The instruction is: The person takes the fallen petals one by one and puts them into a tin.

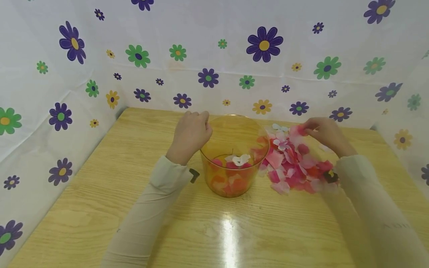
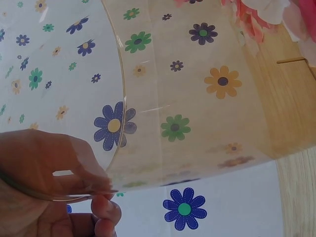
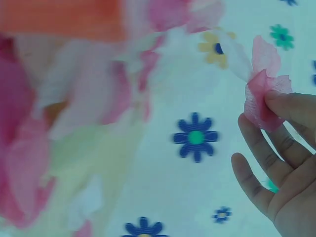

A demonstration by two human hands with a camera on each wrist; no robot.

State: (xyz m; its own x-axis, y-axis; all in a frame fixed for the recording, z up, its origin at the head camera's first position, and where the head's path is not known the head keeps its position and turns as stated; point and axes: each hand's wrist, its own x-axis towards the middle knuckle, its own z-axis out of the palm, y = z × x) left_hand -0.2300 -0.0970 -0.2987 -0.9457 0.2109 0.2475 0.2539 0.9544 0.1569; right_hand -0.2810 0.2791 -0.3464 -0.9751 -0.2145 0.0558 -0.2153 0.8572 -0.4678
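Note:
An amber see-through plastic bucket [image 1: 231,178] stands upright on the table, with pink, red and white petals in its bottom. My left hand [image 1: 192,134] grips its rim at the left side; the left wrist view shows the thumb and fingers [image 2: 106,210] on both sides of the thin wall. To the right of the bucket lies a loose heap of pink, red and white fabric petals [image 1: 293,167]. Over the heap's far right edge, my right hand [image 1: 325,132] pinches pink petals [image 3: 266,98] between thumb and fingertips, the other fingers spread.
Beneath everything is a wooden table [image 1: 100,193]. A white sheet printed with flowers [image 1: 187,33] hangs behind and at both sides. Small dark pieces show by each wrist, one near the bucket's left side. A pale blue petal [image 1: 279,127] lies at the heap's back.

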